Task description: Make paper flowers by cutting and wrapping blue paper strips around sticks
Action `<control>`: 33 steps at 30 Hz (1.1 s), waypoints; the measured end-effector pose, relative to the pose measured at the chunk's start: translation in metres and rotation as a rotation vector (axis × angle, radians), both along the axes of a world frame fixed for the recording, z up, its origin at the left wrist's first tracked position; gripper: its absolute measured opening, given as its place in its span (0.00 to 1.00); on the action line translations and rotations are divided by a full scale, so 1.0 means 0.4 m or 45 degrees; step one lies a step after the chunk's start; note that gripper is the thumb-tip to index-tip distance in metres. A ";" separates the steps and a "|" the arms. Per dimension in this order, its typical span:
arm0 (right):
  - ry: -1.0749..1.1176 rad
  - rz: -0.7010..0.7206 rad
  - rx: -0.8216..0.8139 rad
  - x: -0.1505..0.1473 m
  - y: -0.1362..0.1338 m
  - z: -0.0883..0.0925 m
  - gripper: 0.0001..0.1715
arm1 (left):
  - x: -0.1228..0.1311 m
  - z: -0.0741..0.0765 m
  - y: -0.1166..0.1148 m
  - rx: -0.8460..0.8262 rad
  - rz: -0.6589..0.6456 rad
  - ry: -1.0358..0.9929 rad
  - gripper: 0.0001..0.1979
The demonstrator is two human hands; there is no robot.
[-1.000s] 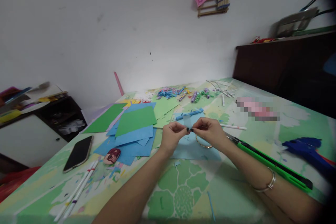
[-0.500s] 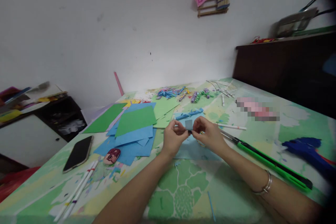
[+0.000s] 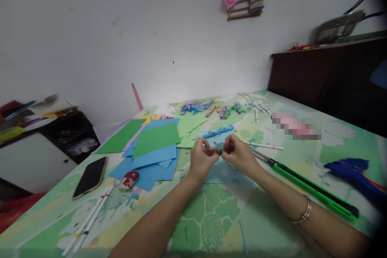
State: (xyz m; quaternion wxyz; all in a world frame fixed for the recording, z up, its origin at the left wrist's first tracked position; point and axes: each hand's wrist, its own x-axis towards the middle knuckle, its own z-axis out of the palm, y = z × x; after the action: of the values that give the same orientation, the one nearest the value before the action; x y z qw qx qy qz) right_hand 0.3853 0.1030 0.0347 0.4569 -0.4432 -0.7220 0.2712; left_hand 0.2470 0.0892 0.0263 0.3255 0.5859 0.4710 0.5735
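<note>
My left hand (image 3: 201,157) and my right hand (image 3: 239,153) meet above the table, fingers pinched together on a small blue paper piece (image 3: 219,146) held between them. The piece looks partly folded or rolled and mostly hidden by my fingertips. Beneath my hands lies a light blue paper sheet (image 3: 223,173). A blue rolled paper stick (image 3: 218,131) lies just beyond my hands.
Green and blue paper sheets (image 3: 155,141) are stacked at left. A black phone (image 3: 90,176) and white pens (image 3: 87,221) lie near the left edge. A green-handled cutter (image 3: 305,185) and a blue glue gun (image 3: 353,171) lie at right. Curled paper bits (image 3: 208,109) sit at the back.
The blue paper piece stood up flat between my fingers; now it is lower and tucked in between closer fingertips. Both hands shifted slightly left and nearer together.
</note>
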 end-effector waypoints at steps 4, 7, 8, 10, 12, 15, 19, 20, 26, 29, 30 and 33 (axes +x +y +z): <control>-0.002 0.025 -0.027 0.001 0.001 0.000 0.11 | -0.003 -0.004 0.003 -0.032 -0.047 -0.024 0.18; -0.009 0.019 -0.019 0.009 0.011 -0.003 0.10 | -0.014 -0.006 0.010 -0.052 -0.068 -0.083 0.19; -0.016 0.004 -0.011 0.013 0.017 -0.003 0.09 | -0.020 -0.005 0.013 -0.050 -0.070 -0.101 0.20; -0.081 -0.059 0.010 0.025 0.027 0.000 0.07 | -0.035 -0.002 0.021 -0.058 -0.078 -0.138 0.19; -0.262 -0.139 0.032 0.036 0.034 0.006 0.04 | -0.049 0.003 0.029 -0.098 -0.090 -0.184 0.16; -0.737 -0.172 -0.009 0.049 0.038 0.012 0.02 | -0.057 0.009 0.034 -0.182 -0.119 -0.230 0.10; -1.057 -0.120 -0.121 0.058 0.044 0.001 0.05 | -0.048 0.012 0.030 -0.193 -0.165 -0.108 0.02; -1.069 -0.119 -0.143 0.060 0.048 -0.003 0.06 | -0.046 0.012 0.028 -0.176 -0.162 -0.062 0.03; -1.084 -0.164 -0.242 0.066 0.060 -0.012 0.15 | -0.050 0.019 0.019 -0.018 -0.091 0.073 0.02; -1.050 -0.169 -0.259 0.067 0.056 -0.007 0.23 | -0.056 0.024 0.024 0.030 -0.092 0.051 0.03; -1.022 -0.152 -0.276 0.068 0.056 -0.005 0.24 | -0.058 0.026 0.026 0.034 -0.097 0.005 0.05; -0.824 -0.100 -0.397 0.075 0.057 0.002 0.27 | -0.061 0.034 0.031 0.001 -0.103 -0.196 0.12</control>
State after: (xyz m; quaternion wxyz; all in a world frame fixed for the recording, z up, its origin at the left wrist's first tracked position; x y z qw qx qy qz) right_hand 0.4154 0.1258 0.0357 0.1417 -0.5979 -0.7617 0.2058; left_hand 0.2224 0.1015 0.0400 0.3832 0.5589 0.4203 0.6035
